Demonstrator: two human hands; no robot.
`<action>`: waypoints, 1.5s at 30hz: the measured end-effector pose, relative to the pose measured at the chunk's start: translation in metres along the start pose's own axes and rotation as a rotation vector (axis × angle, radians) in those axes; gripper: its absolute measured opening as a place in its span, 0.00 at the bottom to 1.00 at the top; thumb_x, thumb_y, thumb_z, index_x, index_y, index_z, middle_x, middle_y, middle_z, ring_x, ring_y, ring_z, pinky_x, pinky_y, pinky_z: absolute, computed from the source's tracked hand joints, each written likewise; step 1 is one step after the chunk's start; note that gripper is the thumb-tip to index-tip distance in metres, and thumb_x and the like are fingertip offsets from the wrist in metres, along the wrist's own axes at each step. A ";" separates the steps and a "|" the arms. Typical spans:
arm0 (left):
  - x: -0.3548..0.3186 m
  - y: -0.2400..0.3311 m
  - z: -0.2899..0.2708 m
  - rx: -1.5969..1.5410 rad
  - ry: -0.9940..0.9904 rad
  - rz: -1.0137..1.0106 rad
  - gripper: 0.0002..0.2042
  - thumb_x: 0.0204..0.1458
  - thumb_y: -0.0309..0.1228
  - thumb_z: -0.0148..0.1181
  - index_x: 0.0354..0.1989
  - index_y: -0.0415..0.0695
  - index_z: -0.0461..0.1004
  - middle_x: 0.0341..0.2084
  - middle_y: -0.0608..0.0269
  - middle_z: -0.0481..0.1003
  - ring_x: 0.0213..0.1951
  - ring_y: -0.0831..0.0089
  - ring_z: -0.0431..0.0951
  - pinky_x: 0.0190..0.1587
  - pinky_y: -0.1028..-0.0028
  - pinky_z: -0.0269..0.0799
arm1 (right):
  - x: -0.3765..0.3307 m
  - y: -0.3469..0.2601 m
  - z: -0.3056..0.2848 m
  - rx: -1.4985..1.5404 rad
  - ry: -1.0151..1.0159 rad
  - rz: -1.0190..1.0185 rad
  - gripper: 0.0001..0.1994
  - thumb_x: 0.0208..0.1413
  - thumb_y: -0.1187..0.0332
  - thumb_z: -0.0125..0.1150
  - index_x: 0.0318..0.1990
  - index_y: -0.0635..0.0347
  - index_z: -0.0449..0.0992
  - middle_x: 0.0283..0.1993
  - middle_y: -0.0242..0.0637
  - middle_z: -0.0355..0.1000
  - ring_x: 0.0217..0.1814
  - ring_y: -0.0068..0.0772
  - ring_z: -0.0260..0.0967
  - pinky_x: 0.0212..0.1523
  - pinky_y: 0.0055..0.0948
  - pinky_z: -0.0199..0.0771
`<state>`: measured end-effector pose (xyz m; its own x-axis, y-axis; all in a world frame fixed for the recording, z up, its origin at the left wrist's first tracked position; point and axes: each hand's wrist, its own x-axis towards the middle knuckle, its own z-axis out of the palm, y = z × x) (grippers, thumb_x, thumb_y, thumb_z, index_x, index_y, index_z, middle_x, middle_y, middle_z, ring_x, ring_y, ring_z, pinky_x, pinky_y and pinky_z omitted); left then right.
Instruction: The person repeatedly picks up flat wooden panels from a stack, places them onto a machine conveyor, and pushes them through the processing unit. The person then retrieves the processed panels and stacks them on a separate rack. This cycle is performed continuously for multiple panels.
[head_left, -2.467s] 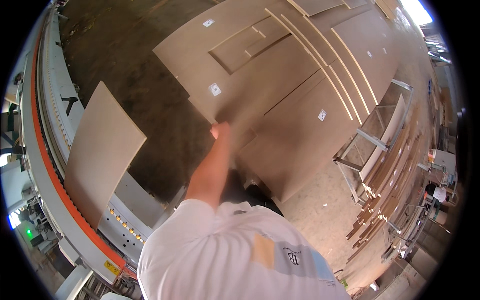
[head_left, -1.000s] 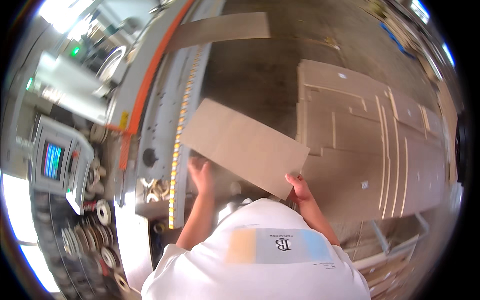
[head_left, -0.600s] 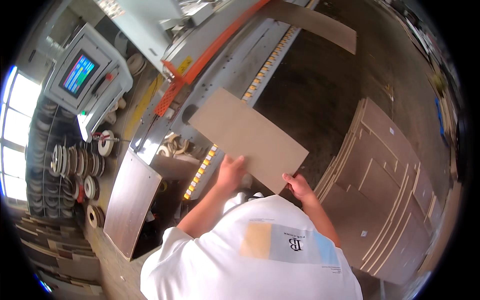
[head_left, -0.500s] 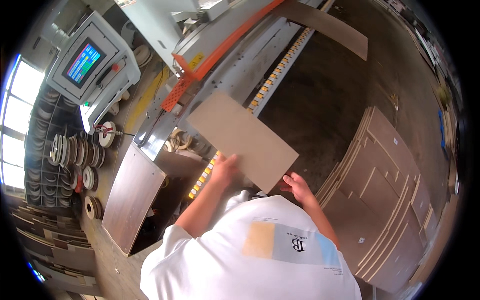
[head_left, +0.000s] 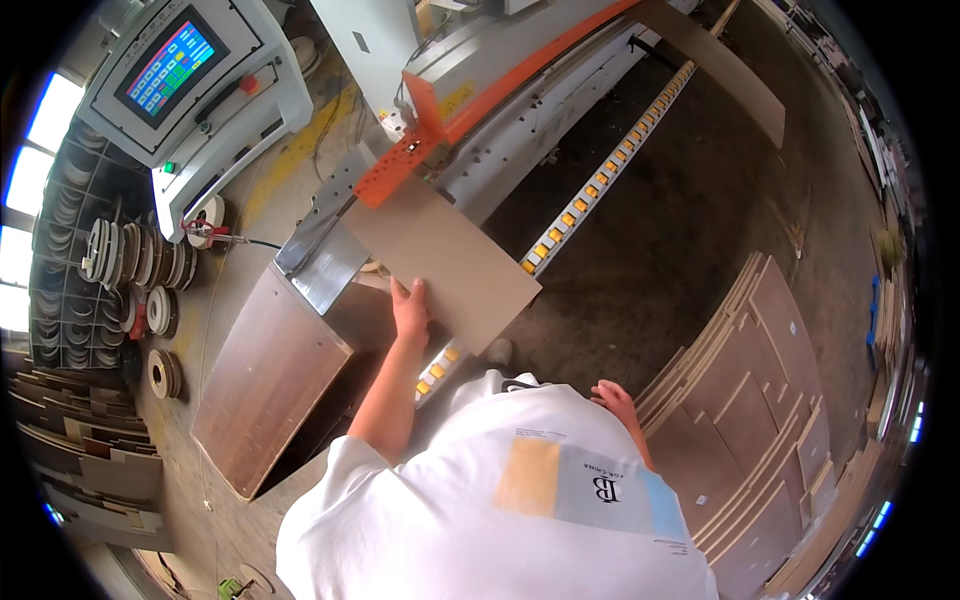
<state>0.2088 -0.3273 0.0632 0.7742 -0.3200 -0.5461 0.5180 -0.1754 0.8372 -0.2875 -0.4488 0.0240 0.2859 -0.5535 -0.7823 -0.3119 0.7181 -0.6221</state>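
Observation:
A flat rectangular beige board (head_left: 455,262) lies at the front end of a long machine, its far corner beneath an orange guard (head_left: 400,172). My left hand (head_left: 411,312) grips the board's near left edge, with fingers showing on its upper face. The right near part of the board reaches across a rail with yellow rollers (head_left: 580,207). Off to the right, away from the board, my right hand (head_left: 615,400) is held near my body with nothing in it, fingers loosely bent and slightly apart.
A control panel with a lit screen (head_left: 172,68) stands at the left, above rolls of edge band (head_left: 140,255). A wooden box-like cabinet (head_left: 270,375) sits beside the machine's front. Stacked brown boards (head_left: 750,420) lie at the right. Another long board (head_left: 720,70) extends from the machine's far end.
The board has moved forward and left, its far corner now under the orange guard. My right hand has let go of it and drawn back; my left hand stays on its edge.

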 end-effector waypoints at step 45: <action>-0.104 -0.088 0.544 0.626 -1.052 0.023 0.14 0.63 0.30 0.59 0.55 0.40 0.76 0.39 0.61 0.81 0.36 0.73 0.81 0.39 0.74 0.78 | 0.019 0.122 -0.272 0.591 0.509 0.118 0.15 0.61 0.54 0.64 0.44 0.56 0.81 0.35 0.31 0.77 0.34 0.27 0.75 0.29 0.28 0.72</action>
<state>-0.1156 -0.7853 0.0624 -0.0413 -0.8744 -0.4834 0.0194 -0.4844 0.8746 -0.5668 -0.4863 -0.0758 -0.2136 -0.4826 -0.8494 0.2596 0.8102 -0.5256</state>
